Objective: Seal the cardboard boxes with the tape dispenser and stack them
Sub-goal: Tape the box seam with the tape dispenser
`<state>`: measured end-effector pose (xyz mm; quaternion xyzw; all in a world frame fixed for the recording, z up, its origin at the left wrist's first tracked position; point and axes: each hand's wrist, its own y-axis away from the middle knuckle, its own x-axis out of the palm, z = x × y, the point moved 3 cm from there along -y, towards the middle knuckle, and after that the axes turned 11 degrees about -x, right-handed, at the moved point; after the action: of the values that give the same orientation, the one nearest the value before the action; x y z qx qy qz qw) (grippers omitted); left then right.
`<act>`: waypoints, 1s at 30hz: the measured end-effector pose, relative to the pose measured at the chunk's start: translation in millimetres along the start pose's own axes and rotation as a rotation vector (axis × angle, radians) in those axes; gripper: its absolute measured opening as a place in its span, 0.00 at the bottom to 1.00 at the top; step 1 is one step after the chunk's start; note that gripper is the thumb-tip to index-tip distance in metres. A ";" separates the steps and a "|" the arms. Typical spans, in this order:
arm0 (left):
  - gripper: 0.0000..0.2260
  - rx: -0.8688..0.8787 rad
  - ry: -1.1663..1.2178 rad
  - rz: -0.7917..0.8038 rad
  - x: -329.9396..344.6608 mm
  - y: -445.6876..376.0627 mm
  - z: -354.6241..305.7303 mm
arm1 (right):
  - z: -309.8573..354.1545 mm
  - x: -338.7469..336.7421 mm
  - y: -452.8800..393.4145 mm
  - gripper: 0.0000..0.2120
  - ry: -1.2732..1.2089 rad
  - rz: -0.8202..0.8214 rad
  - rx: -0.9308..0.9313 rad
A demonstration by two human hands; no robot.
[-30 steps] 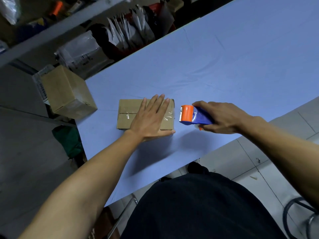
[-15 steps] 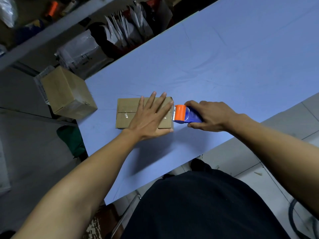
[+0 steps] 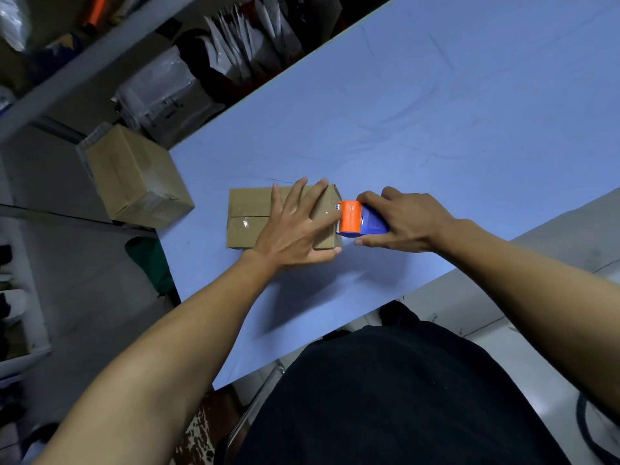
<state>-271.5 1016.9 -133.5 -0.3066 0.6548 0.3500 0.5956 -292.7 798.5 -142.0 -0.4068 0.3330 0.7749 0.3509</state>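
A flat brown cardboard box (image 3: 248, 216) lies on the blue table (image 3: 436, 129), with a taped seam along its top. My left hand (image 3: 295, 226) lies flat on the box's right half, fingers spread, pressing it down. In my right hand (image 3: 402, 219) is the orange and blue tape dispenser (image 3: 359, 219), whose orange head touches the box's right end, right by my left fingertips. A second, taller cardboard box (image 3: 137, 177) stands off the table's left end, with tape on it.
Beyond the table's far left edge are shelves with plastic bags and packets (image 3: 235, 45). The table's near edge (image 3: 335, 327) runs diagonally just in front of my body. Tiled floor shows at the right.
My right hand has carried the dispenser leftward from a gap beside the box until its head meets the box's right end. My left hand has stayed pressed on the box.
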 end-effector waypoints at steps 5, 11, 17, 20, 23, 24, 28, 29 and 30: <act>0.27 0.007 0.002 -0.016 1.1 -2.6 -1.1 | -11.1 -1.0 5.3 0.31 0.021 -0.027 -0.008; 0.26 0.004 0.004 -0.033 3.5 -3.2 -1.2 | -16.9 -0.3 17.1 0.32 -0.004 -0.049 0.012; 0.26 0.010 -0.005 -0.062 3.8 -2.1 -1.2 | -11.1 -3.1 15.8 0.32 0.053 -0.008 0.038; 0.26 0.014 -0.016 -0.077 4.4 -1.1 -2.4 | -0.8 -8.0 4.4 0.32 0.108 0.027 0.022; 0.28 0.005 -0.027 -0.075 3.6 -2.1 -1.6 | 11.1 -15.7 -6.3 0.30 0.172 0.051 0.023; 0.29 0.002 -0.027 -0.071 3.4 -2.4 -1.8 | 14.3 -20.3 -9.5 0.29 0.197 0.069 0.023; 0.30 -0.019 -0.064 -0.058 4.2 -1.7 -5.5 | 30.3 -37.1 -23.1 0.24 0.298 0.153 0.039; 0.31 -0.026 -0.070 -0.054 4.3 -2.0 -6.3 | 36.4 -39.8 -27.0 0.22 0.329 0.172 0.045; 0.32 -0.032 -0.076 -0.049 4.1 -2.3 -6.6 | 42.8 -41.9 -30.7 0.20 0.363 0.192 0.052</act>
<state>-273.8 1010.3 -137.5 -0.3185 0.6185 0.3573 0.6232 -266.9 837.7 -93.7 -0.4969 0.4480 0.7099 0.2200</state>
